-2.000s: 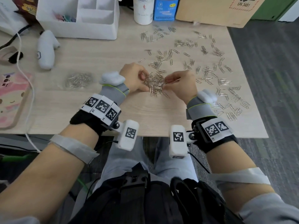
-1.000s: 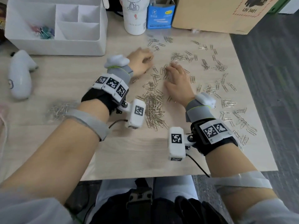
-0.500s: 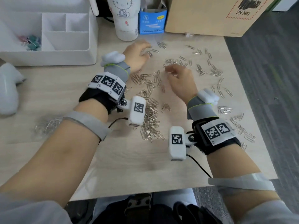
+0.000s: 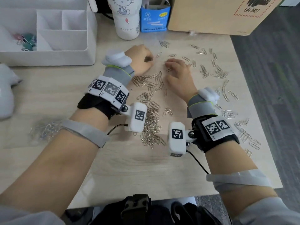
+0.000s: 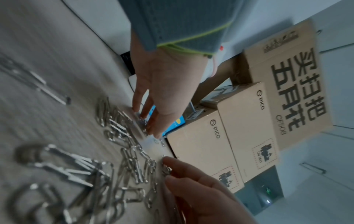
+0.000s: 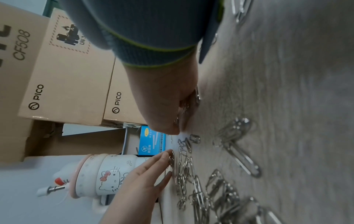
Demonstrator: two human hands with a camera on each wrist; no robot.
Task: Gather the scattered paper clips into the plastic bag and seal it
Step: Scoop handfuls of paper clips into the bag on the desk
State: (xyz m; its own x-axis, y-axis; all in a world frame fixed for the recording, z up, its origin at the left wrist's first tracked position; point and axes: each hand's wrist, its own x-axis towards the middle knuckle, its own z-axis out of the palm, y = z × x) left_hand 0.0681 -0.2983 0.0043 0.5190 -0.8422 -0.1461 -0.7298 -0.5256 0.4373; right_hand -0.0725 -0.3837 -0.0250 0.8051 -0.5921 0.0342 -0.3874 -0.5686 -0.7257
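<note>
Silver paper clips lie scattered over the wooden table, with a loose pile (image 4: 151,120) between my wrists and more spread to the right (image 4: 219,73). The clear plastic bag (image 4: 45,130), with clips inside, lies at the left, partly under my left forearm. My left hand (image 4: 141,60) is at the far middle of the table; in the left wrist view its straight fingers (image 5: 153,118) press down on clips. My right hand (image 4: 177,70) is beside it, fingers spread and bent over a few clips (image 6: 185,106) on the table. Neither hand lifts anything.
A white organiser (image 4: 48,38) stands at the back left. Behind the hands are a Hello Kitty bottle (image 4: 126,18), a blue box (image 4: 154,18) and a cardboard box (image 4: 211,13). A white device (image 4: 4,95) lies at the far left. The table's right edge (image 4: 253,111) drops to grey floor.
Two seconds ago both hands held clips over the pile near me. They have since reached out to the far clips and are dragging them back; the view has moved forward.
</note>
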